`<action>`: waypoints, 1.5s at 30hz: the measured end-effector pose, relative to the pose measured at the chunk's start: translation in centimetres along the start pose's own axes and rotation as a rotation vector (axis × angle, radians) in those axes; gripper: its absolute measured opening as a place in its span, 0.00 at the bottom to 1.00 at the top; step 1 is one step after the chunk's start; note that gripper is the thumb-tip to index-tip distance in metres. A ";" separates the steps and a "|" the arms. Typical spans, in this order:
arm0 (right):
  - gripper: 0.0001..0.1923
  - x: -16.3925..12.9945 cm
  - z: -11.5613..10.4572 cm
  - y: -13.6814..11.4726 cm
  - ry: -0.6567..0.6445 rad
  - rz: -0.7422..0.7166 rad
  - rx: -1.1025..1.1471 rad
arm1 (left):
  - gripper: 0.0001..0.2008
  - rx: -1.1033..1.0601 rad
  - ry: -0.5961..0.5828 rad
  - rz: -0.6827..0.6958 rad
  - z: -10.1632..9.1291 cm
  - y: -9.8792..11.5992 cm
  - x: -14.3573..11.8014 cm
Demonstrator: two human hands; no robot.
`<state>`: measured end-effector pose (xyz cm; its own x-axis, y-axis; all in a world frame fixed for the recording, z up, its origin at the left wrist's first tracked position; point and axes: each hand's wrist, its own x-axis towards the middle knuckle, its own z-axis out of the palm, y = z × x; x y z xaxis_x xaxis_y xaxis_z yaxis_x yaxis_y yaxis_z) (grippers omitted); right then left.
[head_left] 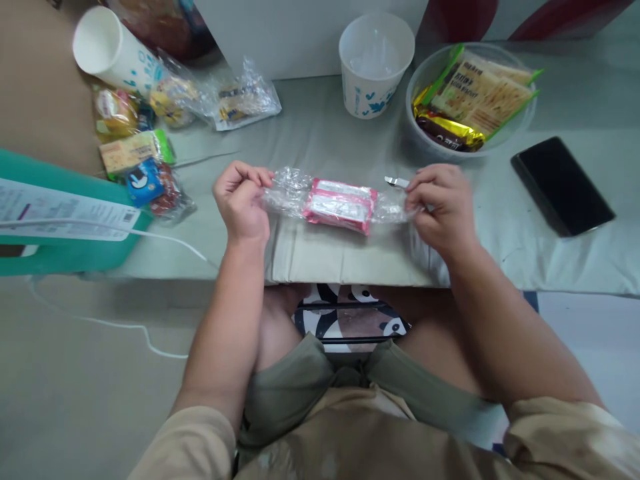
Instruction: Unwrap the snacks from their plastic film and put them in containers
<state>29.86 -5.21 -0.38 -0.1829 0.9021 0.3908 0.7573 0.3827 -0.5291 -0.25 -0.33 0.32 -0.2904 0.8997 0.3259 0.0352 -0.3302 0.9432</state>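
Between my hands, a pink and white packet sits inside clear plastic wrap. The fingers of my left hand are closed on the wrap's left end. My right hand pinches the other end, so the wrap is stretched out sideways over the cloth-covered table. A small whitish tool with a dark tip points out beside my right fingertips; whether I hold it or it lies on the cloth, I cannot tell.
A clear round bowl of wrapped snacks and a paper cup stand behind. A black phone lies right. Leftwards are a tipped paper cup, snack packets, a bagged snack, a green box and a white cable.
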 end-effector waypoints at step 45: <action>0.35 -1.6 2.5 -7.2 -0.172 -0.104 0.023 | 0.11 -0.380 -0.495 -1.005 -0.1 4.3 -1.1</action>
<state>23.11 -8.96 0.90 -0.3652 0.8775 0.3109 0.7147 0.4782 -0.5103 0.16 -2.76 4.01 0.3792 0.7890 -0.4834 -0.3086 0.6004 0.7378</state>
